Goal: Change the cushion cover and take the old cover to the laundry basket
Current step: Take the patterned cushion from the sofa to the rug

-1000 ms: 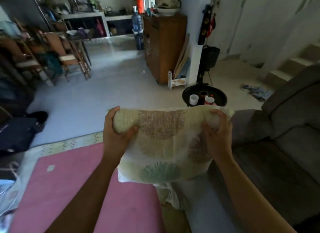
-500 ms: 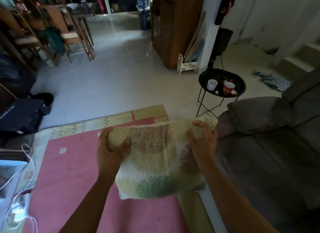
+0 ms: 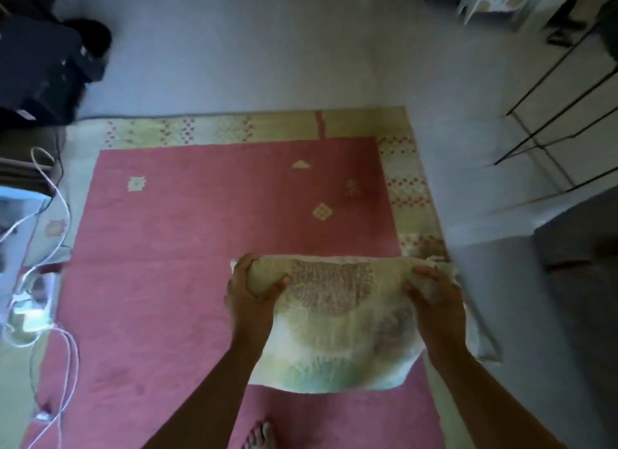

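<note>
A cushion (image 3: 334,318) in a pale yellow cover with brown and green round prints hangs in front of me over the rug. My left hand (image 3: 249,293) grips its upper left corner, thumb on the front. Its upper right corner is held by my right hand (image 3: 434,301), where the fabric bunches up. The cushion's lower edge hangs free. No laundry basket is in view.
A pink rug (image 3: 214,248) with a yellow patterned border lies below. White cables (image 3: 63,348) and a charger lie at the left. A dark bag (image 3: 43,67) sits top left. Thin black table legs (image 3: 551,127) and the grey sofa's edge (image 3: 582,281) stand at the right. My bare foot (image 3: 259,435) shows below.
The view has tipped down from the room to the floor. Both hands keep the same grip on the cushion, which has come lower and closer over the rug.
</note>
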{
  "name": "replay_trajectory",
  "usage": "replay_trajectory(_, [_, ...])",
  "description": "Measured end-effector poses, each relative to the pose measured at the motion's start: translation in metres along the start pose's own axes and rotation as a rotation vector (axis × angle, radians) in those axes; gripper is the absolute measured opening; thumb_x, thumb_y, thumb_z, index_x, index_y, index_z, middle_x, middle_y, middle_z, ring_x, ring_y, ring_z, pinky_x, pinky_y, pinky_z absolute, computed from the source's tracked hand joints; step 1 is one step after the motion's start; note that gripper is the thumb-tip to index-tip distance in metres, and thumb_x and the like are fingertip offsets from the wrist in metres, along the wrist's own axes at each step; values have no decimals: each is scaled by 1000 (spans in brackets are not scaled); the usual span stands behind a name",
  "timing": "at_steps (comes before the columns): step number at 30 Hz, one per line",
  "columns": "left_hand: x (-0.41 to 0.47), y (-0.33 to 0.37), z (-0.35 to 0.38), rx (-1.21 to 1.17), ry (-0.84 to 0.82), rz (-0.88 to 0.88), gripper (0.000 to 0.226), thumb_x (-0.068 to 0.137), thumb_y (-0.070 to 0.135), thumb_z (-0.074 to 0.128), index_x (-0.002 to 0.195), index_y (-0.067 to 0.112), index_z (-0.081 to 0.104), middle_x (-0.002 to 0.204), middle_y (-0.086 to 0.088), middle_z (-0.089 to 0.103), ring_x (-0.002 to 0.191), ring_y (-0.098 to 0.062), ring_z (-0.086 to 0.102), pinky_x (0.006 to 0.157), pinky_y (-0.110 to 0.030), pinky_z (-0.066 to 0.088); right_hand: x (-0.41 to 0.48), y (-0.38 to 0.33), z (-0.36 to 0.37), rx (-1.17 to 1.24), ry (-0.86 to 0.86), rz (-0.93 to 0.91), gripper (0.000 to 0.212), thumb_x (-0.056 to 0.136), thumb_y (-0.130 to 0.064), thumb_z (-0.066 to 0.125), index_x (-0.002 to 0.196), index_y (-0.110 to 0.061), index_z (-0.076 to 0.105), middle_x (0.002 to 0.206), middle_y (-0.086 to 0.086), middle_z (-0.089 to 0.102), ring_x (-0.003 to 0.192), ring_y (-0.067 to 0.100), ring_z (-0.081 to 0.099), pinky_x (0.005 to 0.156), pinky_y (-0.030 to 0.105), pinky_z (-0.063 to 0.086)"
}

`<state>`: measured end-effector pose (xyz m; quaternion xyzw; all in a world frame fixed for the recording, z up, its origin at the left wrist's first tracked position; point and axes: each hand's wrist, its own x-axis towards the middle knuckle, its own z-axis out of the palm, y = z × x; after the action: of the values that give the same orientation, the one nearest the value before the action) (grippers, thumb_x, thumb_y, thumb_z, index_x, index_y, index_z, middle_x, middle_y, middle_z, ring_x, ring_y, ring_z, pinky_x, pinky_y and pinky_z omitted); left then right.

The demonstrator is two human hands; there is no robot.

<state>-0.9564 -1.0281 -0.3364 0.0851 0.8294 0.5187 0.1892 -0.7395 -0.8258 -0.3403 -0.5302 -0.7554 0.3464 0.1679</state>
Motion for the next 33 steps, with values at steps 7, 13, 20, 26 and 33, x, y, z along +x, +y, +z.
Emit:
replay_trajectory(7, [96, -215, 100, 176, -4, 110, 74, 90, 54, 66, 153, 37, 31, 145, 10, 44, 119, 4, 34, 100, -14, 32, 84, 158, 204, 203, -25, 35, 42, 85, -34, 66, 123, -52, 57, 95, -15, 64, 85, 16, 61, 108, 46, 42])
replay_trajectory(13, [120, -325, 155, 418, -131, 106, 88, 74, 86, 50, 150, 61, 14, 143, -13, 31, 136, -34, 36, 113, -55, 36, 62, 257, 306, 6, -199, 55, 95, 76, -73, 62, 154, -46, 16, 147, 16, 40, 131, 30, 43, 100, 31, 37])
replay_trajectory(20, [148, -373, 205, 587, 14, 87, 77, 83, 77, 30, 154, 52, 11, 148, -21, 31, 129, -41, 40, 107, -59, 36, 74, 299, 359, -37, 61, 48, 85, 73, -60, 51, 152, -41, 27, 137, 20, 44, 124, 33, 44, 101, 50, 42])
replay_trajectory(26, [154, -360, 209, 612, -41, 10, 76, 83, 75, 29, 153, 52, 13, 153, -24, 30, 133, -44, 38, 108, -62, 32, 74, 275, 346, -123, -9, 153, 77, 74, -64, 42, 147, -48, 22, 139, 22, 44, 122, 44, 47, 100, 58, 38])
replay_trajectory(33, [154, -361, 208, 615, -9, 7, 76, 81, 71, 34, 153, 54, 15, 148, -24, 37, 131, -45, 41, 111, -59, 32, 75, 278, 342, -130, -24, 122, 74, 79, -66, 38, 149, -44, 24, 136, 19, 45, 120, 44, 50, 94, 58, 44])
